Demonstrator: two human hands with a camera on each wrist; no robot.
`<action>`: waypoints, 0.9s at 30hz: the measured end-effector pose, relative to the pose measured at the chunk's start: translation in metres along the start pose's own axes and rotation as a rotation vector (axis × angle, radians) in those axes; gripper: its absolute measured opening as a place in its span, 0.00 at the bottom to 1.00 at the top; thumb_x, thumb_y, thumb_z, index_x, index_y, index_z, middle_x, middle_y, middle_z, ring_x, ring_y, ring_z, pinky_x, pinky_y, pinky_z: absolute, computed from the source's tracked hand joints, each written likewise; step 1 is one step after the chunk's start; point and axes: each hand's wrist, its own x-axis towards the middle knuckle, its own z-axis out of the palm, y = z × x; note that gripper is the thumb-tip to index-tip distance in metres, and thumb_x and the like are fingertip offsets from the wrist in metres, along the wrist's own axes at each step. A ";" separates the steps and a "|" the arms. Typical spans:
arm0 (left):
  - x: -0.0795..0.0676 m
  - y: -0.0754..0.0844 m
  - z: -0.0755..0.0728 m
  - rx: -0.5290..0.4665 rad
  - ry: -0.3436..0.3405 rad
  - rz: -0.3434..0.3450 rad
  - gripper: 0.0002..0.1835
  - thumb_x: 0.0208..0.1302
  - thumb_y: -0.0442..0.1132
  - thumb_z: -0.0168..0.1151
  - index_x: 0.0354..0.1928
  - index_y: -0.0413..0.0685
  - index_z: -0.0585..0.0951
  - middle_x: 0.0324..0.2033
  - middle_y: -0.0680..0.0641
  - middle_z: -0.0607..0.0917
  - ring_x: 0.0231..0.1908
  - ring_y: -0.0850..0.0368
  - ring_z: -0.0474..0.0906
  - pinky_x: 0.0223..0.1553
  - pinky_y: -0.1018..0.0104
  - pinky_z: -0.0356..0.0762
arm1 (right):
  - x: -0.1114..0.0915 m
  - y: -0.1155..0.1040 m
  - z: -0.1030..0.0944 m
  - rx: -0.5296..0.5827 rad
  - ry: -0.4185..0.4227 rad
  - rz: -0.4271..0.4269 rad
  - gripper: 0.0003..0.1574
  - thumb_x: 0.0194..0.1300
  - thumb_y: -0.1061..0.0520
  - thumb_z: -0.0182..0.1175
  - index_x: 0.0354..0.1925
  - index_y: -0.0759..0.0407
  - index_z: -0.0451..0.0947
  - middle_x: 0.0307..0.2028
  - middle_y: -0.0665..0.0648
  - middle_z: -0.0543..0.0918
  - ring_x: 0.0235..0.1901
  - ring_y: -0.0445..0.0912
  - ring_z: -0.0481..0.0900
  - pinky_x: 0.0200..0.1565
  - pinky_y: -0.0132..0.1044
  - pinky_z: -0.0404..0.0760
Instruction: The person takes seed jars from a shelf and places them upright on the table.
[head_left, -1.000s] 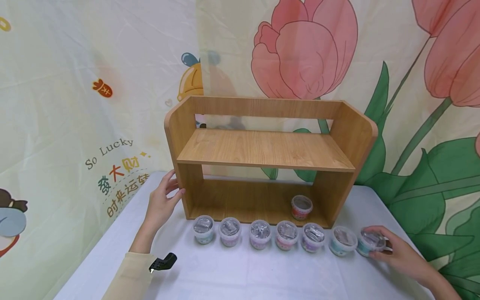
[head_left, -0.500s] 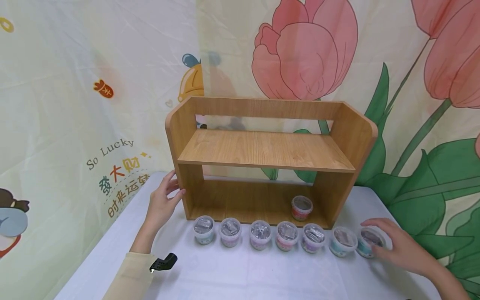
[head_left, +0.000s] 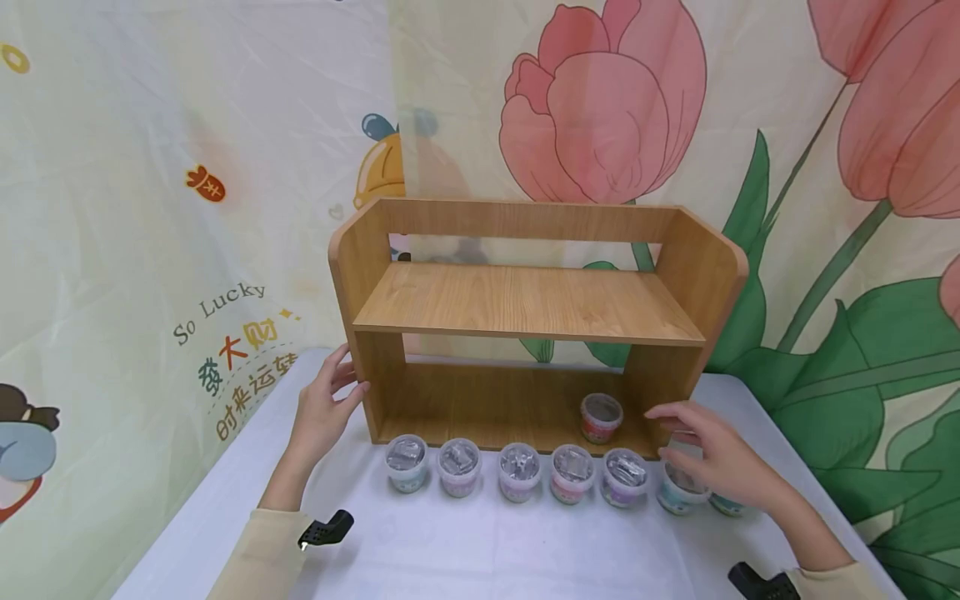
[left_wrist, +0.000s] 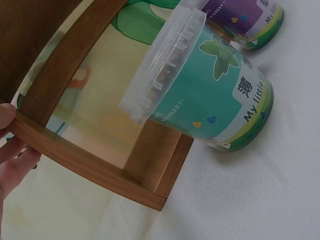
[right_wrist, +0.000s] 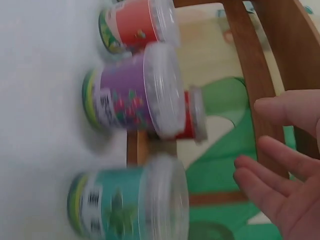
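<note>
A two-tier wooden shelf (head_left: 525,300) stands on the table. My left hand (head_left: 318,408) pinches the front edge of its left side panel between thumb and fingers. In the left wrist view those fingers (left_wrist: 20,167) lie against the wood. My right hand (head_left: 716,454), fingers spread, hovers over a teal tub (head_left: 680,500) with a clear lid, partly covering it. Another teal tub (head_left: 726,505) is mostly hidden behind that hand. A red tub (head_left: 601,427) sits inside the lower tier at its right. The right wrist view shows nothing in the spread fingers (right_wrist: 265,190).
Several lidded tubs line the shelf's front: a teal tub (head_left: 407,475), two purplish tubs (head_left: 460,479) (head_left: 519,485), a pink tub (head_left: 572,487) and a purple tub (head_left: 625,490). White cloth (head_left: 480,558) covers the table. A printed curtain (head_left: 187,100) hangs behind.
My right hand has let go of the rightmost teal tub and moved left, toward the shelf's right side. The left hand keeps its hold on the panel.
</note>
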 end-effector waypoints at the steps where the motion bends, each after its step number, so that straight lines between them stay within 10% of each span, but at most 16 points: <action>1: 0.000 0.000 0.000 -0.003 0.000 -0.001 0.42 0.74 0.32 0.67 0.83 0.61 0.60 0.64 0.33 0.82 0.62 0.35 0.83 0.52 0.46 0.89 | 0.005 -0.001 0.004 -0.006 -0.002 0.011 0.32 0.63 0.68 0.75 0.61 0.52 0.78 0.56 0.57 0.83 0.55 0.47 0.85 0.51 0.49 0.92; 10: 0.001 0.001 0.002 -0.005 -0.002 -0.004 0.42 0.74 0.32 0.67 0.83 0.60 0.60 0.63 0.33 0.83 0.62 0.35 0.83 0.53 0.46 0.88 | 0.041 0.004 0.031 0.003 -0.044 0.118 0.32 0.66 0.64 0.73 0.65 0.61 0.75 0.62 0.70 0.77 0.59 0.68 0.79 0.57 0.63 0.87; 27: 0.000 0.001 -0.001 0.010 0.000 -0.011 0.41 0.75 0.33 0.67 0.83 0.60 0.60 0.64 0.33 0.82 0.62 0.34 0.82 0.53 0.45 0.88 | 0.076 0.023 0.070 -0.023 -0.082 0.132 0.33 0.63 0.64 0.76 0.64 0.63 0.76 0.58 0.65 0.82 0.59 0.63 0.80 0.61 0.65 0.83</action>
